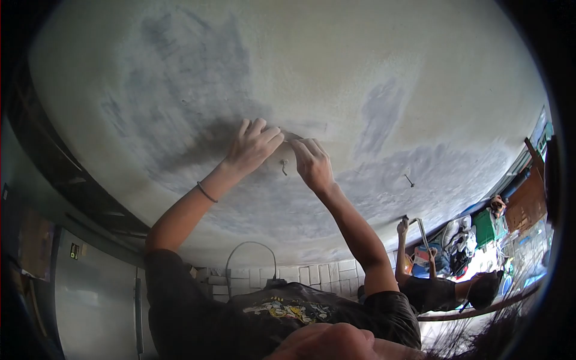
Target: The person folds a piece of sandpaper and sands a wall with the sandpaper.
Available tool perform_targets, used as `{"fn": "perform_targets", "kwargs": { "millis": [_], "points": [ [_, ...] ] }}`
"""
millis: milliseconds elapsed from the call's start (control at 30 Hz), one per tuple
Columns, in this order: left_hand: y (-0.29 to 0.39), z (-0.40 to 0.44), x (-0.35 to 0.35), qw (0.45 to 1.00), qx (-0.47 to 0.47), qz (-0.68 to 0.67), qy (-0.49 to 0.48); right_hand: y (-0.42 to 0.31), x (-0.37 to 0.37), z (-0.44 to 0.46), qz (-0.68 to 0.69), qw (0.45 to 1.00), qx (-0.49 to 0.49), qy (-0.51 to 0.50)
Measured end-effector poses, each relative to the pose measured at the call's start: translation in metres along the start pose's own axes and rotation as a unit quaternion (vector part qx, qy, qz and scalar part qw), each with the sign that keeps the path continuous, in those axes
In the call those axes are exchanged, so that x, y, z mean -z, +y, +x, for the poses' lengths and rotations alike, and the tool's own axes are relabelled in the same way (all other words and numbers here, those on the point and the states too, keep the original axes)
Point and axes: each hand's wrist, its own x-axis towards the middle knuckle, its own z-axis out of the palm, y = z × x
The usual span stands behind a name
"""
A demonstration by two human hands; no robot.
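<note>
A: Where are the hands?

B: Up against the broad, off-white plastered wall [324, 66] with cloudy grey patches [198, 57], well in from its edges. The right hand [312, 161] looks closed on one end of a thin, dark strip [290, 135]. The left hand [259, 144] has its fingers bent beside the other end; I cannot tell whether it grips.

A: And the strip itself?

B: Between the two hands, seemingly against the wall. Its material is too small to tell.

A: What could go wrong?

B: Just toward the wall's lower edge, a small, bent metal hook [284, 167] sticks out between the wrists. A low sweep could scrape skin or catch the strip. Uneven pressure might gouge the plaster; a loose pinch could let the strip slip, dragging knuckles on the surface.

A: The other person's hand [402, 227]?

B: Near the wall's lower right side, well apart, so a bump seems unlikely unless either moves sideways.
</note>
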Motion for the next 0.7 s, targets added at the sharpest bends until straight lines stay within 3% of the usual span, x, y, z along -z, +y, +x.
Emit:
{"fn": "perform_targets", "kwargs": {
  "millis": [167, 267, 333, 433, 600, 700],
  "points": [
    [-0.029, 0.006, 0.034, 1.000, 0.011, 0.013, 0.014, -0.010, -0.016, 0.030, 0.012, 0.998, 0.054, 0.026],
    [-0.030, 0.014, 0.034, 0.999, 0.021, 0.006, 0.037, -0.018, -0.015, 0.039, 0.002, 1.000, 0.017, -0.017],
    [-0.022, 0.015, 0.022, 0.999, 0.001, -0.010, 0.052, -0.008, -0.010, 0.025, 0.024, 0.998, 0.035, 0.047],
    [-0.006, 0.022, 0.011, 1.000, -0.014, 0.002, -0.024, 0.009, -0.006, 0.004, 0.015, 1.000, 0.002, 0.023],
    [-0.031, 0.021, 0.032, 0.998, -0.014, 0.021, 0.049, -0.012, -0.003, 0.042, 0.035, 0.998, 0.025, 0.039],
    [-0.042, 0.022, 0.043, 0.999, 0.050, 0.020, 0.006, -0.017, -0.007, 0.056, 0.036, 0.999, 0.012, -0.001]
  ]
}}
